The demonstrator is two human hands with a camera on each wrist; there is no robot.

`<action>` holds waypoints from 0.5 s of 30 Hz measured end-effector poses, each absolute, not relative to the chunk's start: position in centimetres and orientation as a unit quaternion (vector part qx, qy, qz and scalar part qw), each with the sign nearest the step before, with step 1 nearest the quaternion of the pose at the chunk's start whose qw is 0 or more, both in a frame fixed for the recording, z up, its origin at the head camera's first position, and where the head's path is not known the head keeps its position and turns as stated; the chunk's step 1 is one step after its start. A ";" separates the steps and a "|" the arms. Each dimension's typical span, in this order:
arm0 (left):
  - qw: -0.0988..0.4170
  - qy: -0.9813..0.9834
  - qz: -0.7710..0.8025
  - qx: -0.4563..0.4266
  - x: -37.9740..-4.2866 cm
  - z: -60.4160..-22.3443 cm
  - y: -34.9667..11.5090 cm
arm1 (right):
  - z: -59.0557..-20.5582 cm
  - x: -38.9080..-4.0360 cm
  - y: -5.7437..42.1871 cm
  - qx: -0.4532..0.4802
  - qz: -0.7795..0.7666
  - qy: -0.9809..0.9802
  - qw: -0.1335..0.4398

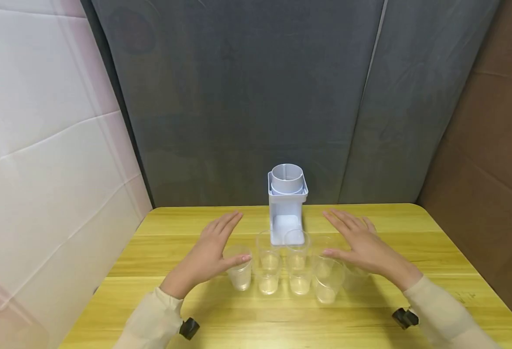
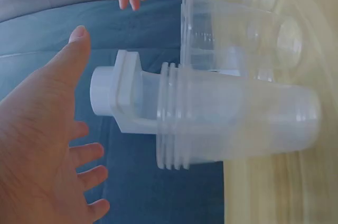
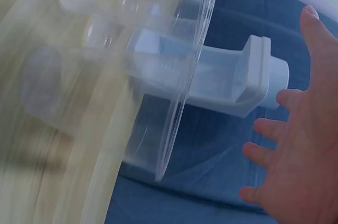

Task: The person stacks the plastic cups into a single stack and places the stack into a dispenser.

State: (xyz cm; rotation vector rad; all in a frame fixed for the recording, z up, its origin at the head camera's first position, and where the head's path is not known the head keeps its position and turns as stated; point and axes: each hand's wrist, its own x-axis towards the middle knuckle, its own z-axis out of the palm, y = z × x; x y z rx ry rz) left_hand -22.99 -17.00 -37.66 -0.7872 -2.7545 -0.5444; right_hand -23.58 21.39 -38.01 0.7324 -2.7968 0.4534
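Note:
Several clear plastic cups stand upright in a group on the wooden table between the two hands. My left hand (image 1: 212, 249) has its fingers extended over the leftmost cup (image 1: 240, 278); in the left wrist view, that cup (image 2: 264, 115) shows several rims nested together. Opposite it, my right hand (image 1: 360, 245) spreads its fingers above the right-hand cups, near the front right cup (image 1: 328, 281). Neither hand grips anything. Behind the cups stands a white plastic dispenser (image 1: 287, 198) with a round tube at its top and an open front.
The yellow wooden tabletop (image 1: 264, 325) ends at a dark grey fabric backdrop (image 1: 238, 121). White panels (image 1: 42, 145) rise along the left side and a brown one (image 1: 487, 145) along the right. Small black devices (image 1: 189, 328) sit at both wrists.

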 end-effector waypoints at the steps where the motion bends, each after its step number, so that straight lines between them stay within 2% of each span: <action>1: 0.111 -0.939 -0.186 -0.267 -22.9 -37.8 -17.1 | -38.0 -23.5 21.6 0.246 0.153 -0.951 0.106; 15: 0.104 -0.948 -0.177 -0.243 -22.3 -40.2 -18.4 | -39.1 -22.3 24.2 0.235 0.171 -0.952 0.096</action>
